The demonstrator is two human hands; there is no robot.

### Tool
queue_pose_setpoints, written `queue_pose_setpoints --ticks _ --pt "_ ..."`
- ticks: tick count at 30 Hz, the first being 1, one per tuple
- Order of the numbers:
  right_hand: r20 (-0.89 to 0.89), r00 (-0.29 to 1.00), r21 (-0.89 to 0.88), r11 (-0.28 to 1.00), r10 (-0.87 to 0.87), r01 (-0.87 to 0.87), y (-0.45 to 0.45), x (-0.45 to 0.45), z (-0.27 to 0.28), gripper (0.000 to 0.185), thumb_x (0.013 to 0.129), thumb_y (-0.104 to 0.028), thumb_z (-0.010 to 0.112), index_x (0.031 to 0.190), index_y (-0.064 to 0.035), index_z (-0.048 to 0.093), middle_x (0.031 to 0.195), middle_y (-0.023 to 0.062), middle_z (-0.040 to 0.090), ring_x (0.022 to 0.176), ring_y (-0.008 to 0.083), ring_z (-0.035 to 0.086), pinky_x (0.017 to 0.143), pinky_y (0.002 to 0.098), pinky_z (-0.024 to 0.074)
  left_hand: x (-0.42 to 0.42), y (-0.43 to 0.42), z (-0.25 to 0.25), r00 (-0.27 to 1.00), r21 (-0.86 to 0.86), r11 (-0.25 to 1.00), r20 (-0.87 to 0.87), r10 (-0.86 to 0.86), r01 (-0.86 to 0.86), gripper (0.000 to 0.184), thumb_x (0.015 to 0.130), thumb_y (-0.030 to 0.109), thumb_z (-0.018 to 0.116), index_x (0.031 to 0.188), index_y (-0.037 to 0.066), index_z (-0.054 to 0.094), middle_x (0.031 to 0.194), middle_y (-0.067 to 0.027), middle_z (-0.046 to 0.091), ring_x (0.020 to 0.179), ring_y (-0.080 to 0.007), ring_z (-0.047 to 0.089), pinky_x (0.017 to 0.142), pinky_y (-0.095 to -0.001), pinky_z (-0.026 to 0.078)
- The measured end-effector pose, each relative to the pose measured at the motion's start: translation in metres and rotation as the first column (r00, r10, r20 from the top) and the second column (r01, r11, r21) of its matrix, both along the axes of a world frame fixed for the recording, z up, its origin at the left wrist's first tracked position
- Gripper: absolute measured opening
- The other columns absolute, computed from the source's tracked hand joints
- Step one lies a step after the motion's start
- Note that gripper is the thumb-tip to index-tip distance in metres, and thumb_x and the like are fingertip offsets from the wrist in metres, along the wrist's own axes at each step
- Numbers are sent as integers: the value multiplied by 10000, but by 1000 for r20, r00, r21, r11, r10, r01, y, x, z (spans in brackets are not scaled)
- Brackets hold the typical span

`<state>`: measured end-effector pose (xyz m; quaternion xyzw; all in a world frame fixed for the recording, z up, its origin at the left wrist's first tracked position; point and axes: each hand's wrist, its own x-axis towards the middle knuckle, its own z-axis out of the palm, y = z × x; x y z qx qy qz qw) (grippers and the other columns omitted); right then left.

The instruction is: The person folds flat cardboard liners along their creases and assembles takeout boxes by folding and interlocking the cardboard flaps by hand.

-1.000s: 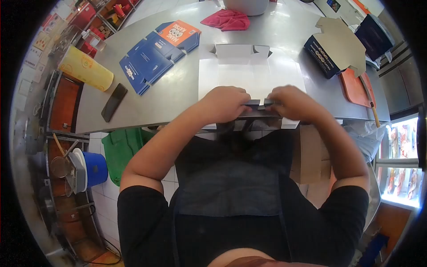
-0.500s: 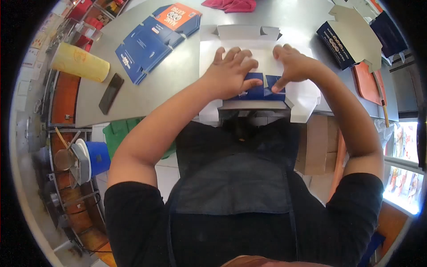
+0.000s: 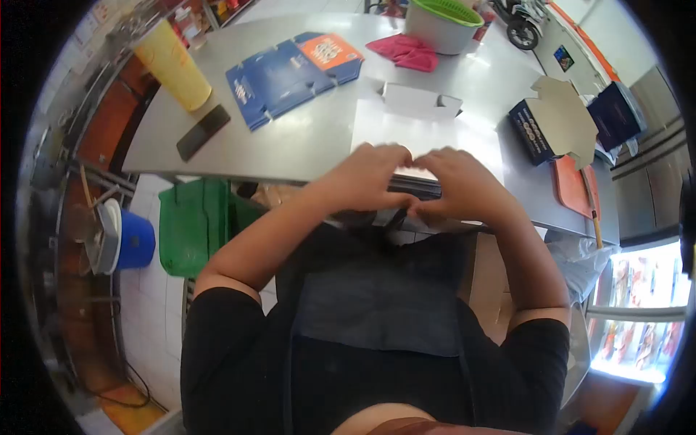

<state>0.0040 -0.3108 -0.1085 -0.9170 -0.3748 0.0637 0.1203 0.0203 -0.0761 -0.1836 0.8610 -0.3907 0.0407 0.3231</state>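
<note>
A partly folded cardboard food box (image 3: 478, 148), white on its inner side, lies at the table's near edge in front of me. Its far wall (image 3: 420, 100) stands up with small folded tabs at the ends. My left hand (image 3: 373, 177) and my right hand (image 3: 462, 185) are close together at the box's near wall. Their fingers curl over the far side and their thumbs press on the near side, almost touching each other. Between the hands a dark strip of the near wall shows; the rest of it is hidden.
Flat blue-and-orange cartons (image 3: 290, 80) lie left of the box, near a black phone (image 3: 204, 133) and a yellow cylinder (image 3: 171, 65). Rightward are a folded box (image 3: 533, 130) and an orange board (image 3: 573, 187) with a long-handled tool. Behind lie a pink cloth (image 3: 406, 52) and a basin (image 3: 438, 29).
The view has shifted, showing more of the table's far side. My hands have moved from the blue flaps inside the box to its near wall, and come closer together.
</note>
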Motion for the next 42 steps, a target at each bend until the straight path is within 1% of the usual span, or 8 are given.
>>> queue_pose_setpoints --ticks 1,11,15,20,26,30,35,42 --pt "32 999 54 998 17 -19 7 0 -6 738 769 -492 872 1311 -42 650 1232 176 693 1192 373 625 1043 457 482 -6 18 3 1000 33 999 22 18 -19 655 795 515 851 1207 67 608 1249 -175 627 1193 -357 606 1014 -477 460" --pt "123 992 -152 988 -9 27 90 -4 -59 473 809 -387 839 1059 -17 684 1049 141 669 1032 312 677 870 418 578 -49 66 -32 943 192 946 263 206 -260 481 764 213 834 1182 53 656 1217 -137 644 1164 -346 631 1007 -466 507" --pt "269 962 -260 965 53 20 104 -3 -84 302 810 -256 818 970 -16 726 967 125 680 915 296 709 790 404 599 -53 56 -21 952 285 908 82 295 -306 390 801 123 747 1174 37 668 1194 -138 666 1034 -375 687 900 -462 565" --pt "-22 995 -393 915 94 -95 113 26 -38 216 826 -195 756 984 -52 785 1008 172 748 943 337 740 815 440 596 -18 61 -8 965 403 883 4 261 -241 294 835 112 704 1107 3 725 1034 -157 718 906 -411 703 842 -481 578" --pt "-439 897 -431 867 41 -251 129 100 -14 279 883 -268 776 1083 -75 798 968 154 789 837 271 769 816 451 582 61 65 31 870 363 925 -485 86 111 271 900 226 753 1059 8 785 901 -128 781 779 -272 732 700 -413 551" --pt "-841 454 -374 922 -295 -95 124 164 -61 379 849 -311 885 1084 -28 795 1014 125 793 850 247 776 758 359 639 105 56 18 678 457 873 -697 232 171 355 863 327 831 1078 47 804 899 -77 782 709 -212 718 629 -368 527" --pt "-606 735 -574 807 -305 -139 139 167 -51 655 671 -526 988 989 15 798 964 106 778 847 221 748 761 336 640 118 46 17 796 645 758 -506 332 94 669 679 511 945 1069 -12 794 972 -149 781 850 -286 751 756 -399 566" --pt "-461 864 -358 933 -203 28 110 149 -53 602 641 -503 992 901 -11 764 889 132 755 805 252 718 711 364 574 115 47 14 744 656 755 -493 450 -22 848 611 513 985 1190 -2 641 987 -166 719 947 -292 699 772 -384 542"
